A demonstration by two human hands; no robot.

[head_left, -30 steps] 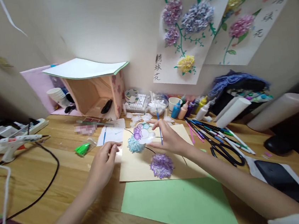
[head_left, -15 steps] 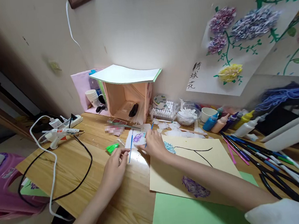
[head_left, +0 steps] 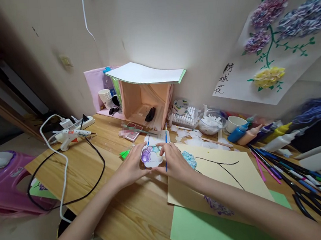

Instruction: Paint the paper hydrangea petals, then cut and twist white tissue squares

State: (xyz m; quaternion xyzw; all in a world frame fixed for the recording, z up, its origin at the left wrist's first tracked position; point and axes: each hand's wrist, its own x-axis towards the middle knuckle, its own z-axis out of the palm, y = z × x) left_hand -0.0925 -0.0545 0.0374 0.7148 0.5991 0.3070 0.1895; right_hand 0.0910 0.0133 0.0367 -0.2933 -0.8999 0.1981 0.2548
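A small white flower-shaped palette [head_left: 152,156] with purple and teal paint in its wells lies between my hands. My left hand [head_left: 131,167] curves round its left side, fingers at the rim. At its right side is my right hand [head_left: 176,160], with a blue brush [head_left: 166,134] upright between its fingers. A second blue brush stands partly hidden behind the left fingers. Right of my right hand, a cream sheet [head_left: 229,177] bears a teal paper flower [head_left: 189,159], black stem lines and a purple flower [head_left: 218,206] partly under my forearm.
A glue gun [head_left: 70,137] with looping cables lies at the left. Behind stand a pink box [head_left: 136,103], a bowl of paper scraps [head_left: 211,124] and paint bottles [head_left: 238,133]. Pens and black scissors [head_left: 309,203] lie at the right, a green sheet [head_left: 207,233] in front.
Both hands have come to the palette, now in plain view between them. My left hand has opened round its left side. The camera view has shifted to the left.
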